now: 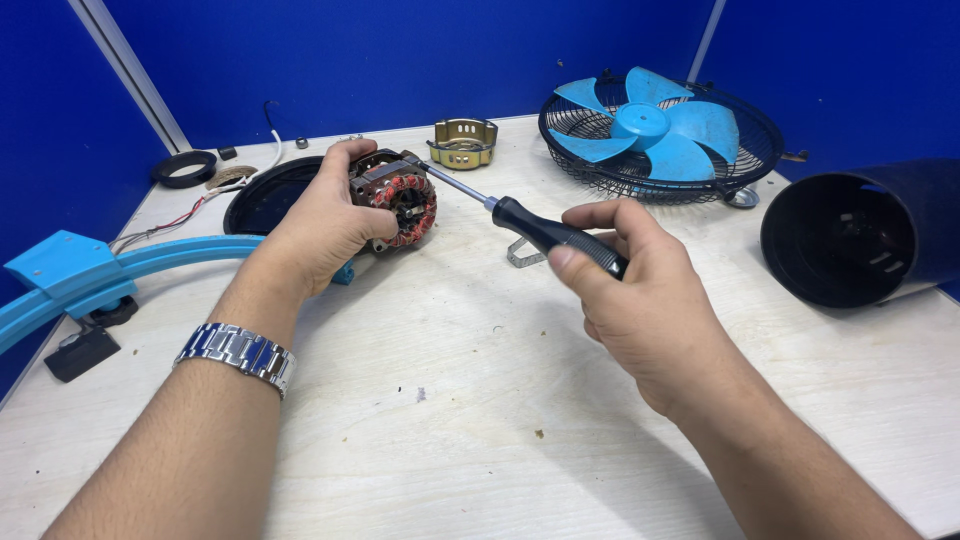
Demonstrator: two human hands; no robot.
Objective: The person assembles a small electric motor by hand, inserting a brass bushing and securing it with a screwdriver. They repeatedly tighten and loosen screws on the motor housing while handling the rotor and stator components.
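Nearest the camera, two bare forearms reach over a pale wooden tabletop (pixel 450 420), the left one wearing a metal-link wristwatch (pixel 237 355). The right hand (pixel 640 300) is closed around the black handle of a screwdriver (pixel 545 232), fingers curled tight on the grip. The tool's long axis runs from that hand up and to the left, its steel shaft ending at the top edge of a small electric motor (pixel 395 195); the tip itself is too small to make out, so whether it sits in a screw head cannot be told. The left hand (pixel 320 225) holds the motor from the left, fingers wrapped over its far side, the copper windings facing the camera. So the motor lies left of and beyond the right hand, already in the left. A bent metal clip (pixel 522 255) lies partly hidden behind the handle. Left of the arms, a curved blue plastic part (pixel 120 265) runs off the edge. Farther back sit a brass-coloured bracket (pixel 464 142), a black ring (pixel 184 168), a wire guard with blue fan blades (pixel 645 125), and at right a black cylindrical housing (pixel 850 240), cut off by the frame.
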